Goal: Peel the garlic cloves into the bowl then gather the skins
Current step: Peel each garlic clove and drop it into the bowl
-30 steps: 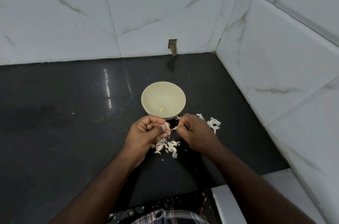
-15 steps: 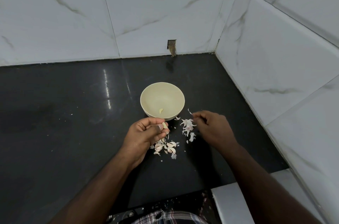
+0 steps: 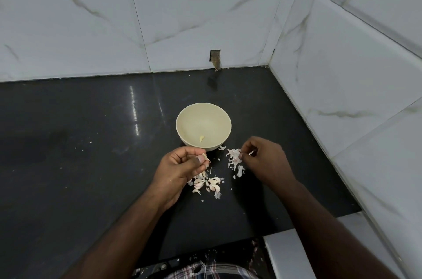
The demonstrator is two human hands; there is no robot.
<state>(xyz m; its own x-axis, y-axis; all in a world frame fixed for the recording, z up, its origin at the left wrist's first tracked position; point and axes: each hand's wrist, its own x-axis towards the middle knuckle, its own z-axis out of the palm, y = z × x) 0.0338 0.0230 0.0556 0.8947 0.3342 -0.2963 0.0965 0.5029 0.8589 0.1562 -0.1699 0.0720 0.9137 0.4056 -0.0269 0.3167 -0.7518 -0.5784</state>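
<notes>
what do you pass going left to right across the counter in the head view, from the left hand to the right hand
left hand holding a garlic clove → heap of unpeeled cloves just below it → pile of skins → right hand pinching a skin scrap. The bowl sits behind, spanning the gap.

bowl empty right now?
No, one peeled garlic clove lies inside the bowl, near its front wall.
</notes>
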